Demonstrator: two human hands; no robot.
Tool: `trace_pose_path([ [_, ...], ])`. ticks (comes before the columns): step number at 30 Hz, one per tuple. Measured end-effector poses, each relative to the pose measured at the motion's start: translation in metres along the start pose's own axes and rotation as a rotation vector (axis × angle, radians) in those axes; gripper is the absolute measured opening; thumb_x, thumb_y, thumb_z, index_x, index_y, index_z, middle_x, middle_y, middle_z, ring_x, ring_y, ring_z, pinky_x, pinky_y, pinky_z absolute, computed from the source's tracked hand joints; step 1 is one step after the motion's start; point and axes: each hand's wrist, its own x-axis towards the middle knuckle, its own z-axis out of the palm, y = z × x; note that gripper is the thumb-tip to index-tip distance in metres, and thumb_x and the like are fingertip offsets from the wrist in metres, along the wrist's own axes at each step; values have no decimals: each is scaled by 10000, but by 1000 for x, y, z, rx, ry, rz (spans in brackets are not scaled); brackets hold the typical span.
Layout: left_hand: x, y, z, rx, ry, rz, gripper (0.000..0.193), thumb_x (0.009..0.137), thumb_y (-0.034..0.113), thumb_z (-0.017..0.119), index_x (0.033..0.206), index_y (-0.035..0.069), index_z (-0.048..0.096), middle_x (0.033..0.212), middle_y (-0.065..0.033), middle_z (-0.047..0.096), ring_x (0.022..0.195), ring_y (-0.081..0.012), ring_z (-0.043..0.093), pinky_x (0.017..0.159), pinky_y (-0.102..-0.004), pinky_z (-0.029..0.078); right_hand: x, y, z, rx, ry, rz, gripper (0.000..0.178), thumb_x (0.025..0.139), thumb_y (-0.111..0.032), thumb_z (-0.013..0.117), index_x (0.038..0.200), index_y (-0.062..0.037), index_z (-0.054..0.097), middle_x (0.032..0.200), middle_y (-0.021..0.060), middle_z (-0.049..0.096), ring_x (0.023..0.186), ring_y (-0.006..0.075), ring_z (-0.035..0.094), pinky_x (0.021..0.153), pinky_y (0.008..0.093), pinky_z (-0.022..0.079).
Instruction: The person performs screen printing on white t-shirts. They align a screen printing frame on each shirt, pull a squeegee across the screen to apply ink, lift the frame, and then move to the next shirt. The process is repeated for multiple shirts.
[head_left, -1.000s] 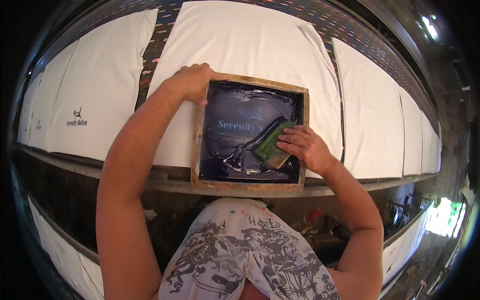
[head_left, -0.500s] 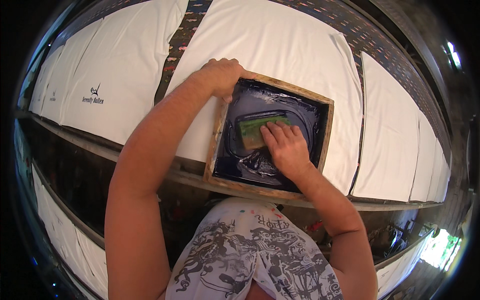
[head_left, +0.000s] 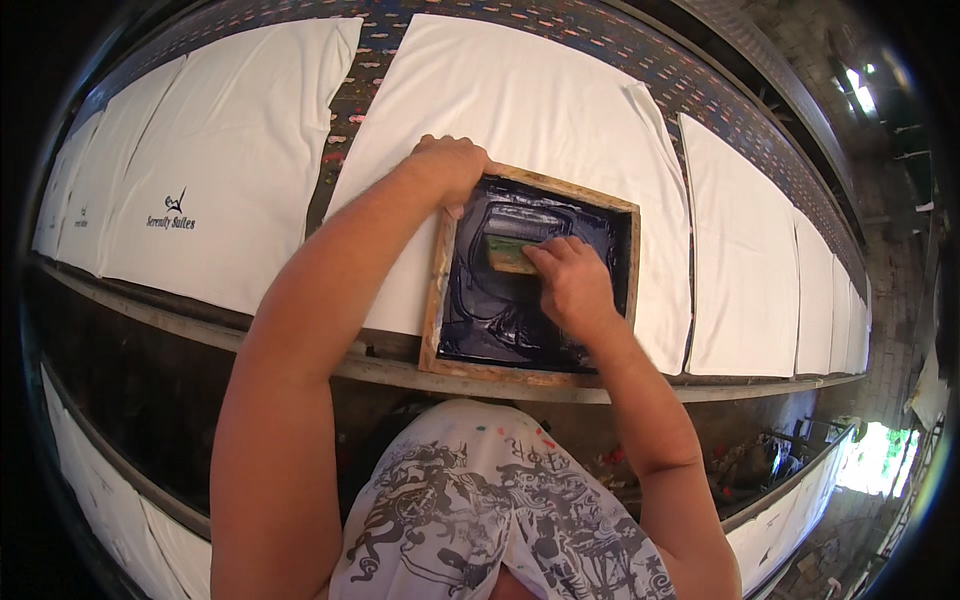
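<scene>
A wooden screen printing frame (head_left: 431, 330) lies on a white cloth (head_left: 520, 110), its mesh coated in thick dark purple-blue ink. My left hand (head_left: 450, 170) grips the far left corner of the frame, fingers bent over the outer edge. Inside the frame, my right hand (head_left: 577, 288) pinches a small squeegee (head_left: 510, 256) with a greenish, worn wooden body. The squeegee sits in the ink near the middle of the mesh, tilted. Its lower edge and part of my right fingertips are hidden.
White cloths line the long table on both sides; the left one (head_left: 235, 150) bears a dark printed emblem, and another cloth (head_left: 742, 260) lies to the right. A rail (head_left: 330, 345) runs along the table's near edge. Lower cloths (head_left: 95, 450) lie on another table behind me.
My right hand has tipped the squeegee and shifted its grip, and ink marks on the mesh have changed. My left hand stays on the frame corner. The whole view has shifted slightly.
</scene>
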Motion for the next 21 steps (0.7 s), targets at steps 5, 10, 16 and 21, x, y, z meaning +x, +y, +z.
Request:
trace_pose_path([
  [5,3,-4,0,-1,17,1,1068,781,180,1054,1704,452,591,1518,-113,744,1427,-336,712,1183,-540,542,43,19,-19,76,-13,64,397,917,13,694,1260,-104,854,1144,124,796,1124,380,758,964,513,628],
  [10,0,-1,0,28,3,-3,1050,795,184,1046,1703,453,592,1502,-104,758,1400,-322,735,1165,-527,562,67,40,4,53,-45,100,404,950,-13,691,1311,-115,841,1155,156,805,1049,441,778,907,549,619],
  [16,3,-4,3,12,-16,-3,1059,787,167,1051,1706,427,595,1495,-107,761,1385,-327,743,1176,-515,562,36,4,8,92,-68,-7,525,835,29,674,1326,-65,831,1136,164,797,1062,395,757,960,500,589],
  [21,3,-1,4,-10,-17,-1,1064,793,159,1050,1714,420,586,1490,-109,762,1387,-325,740,1182,-509,557,-19,-33,13,42,-27,-27,555,830,50,690,1359,-70,810,1245,145,799,1127,373,739,983,492,558],
])
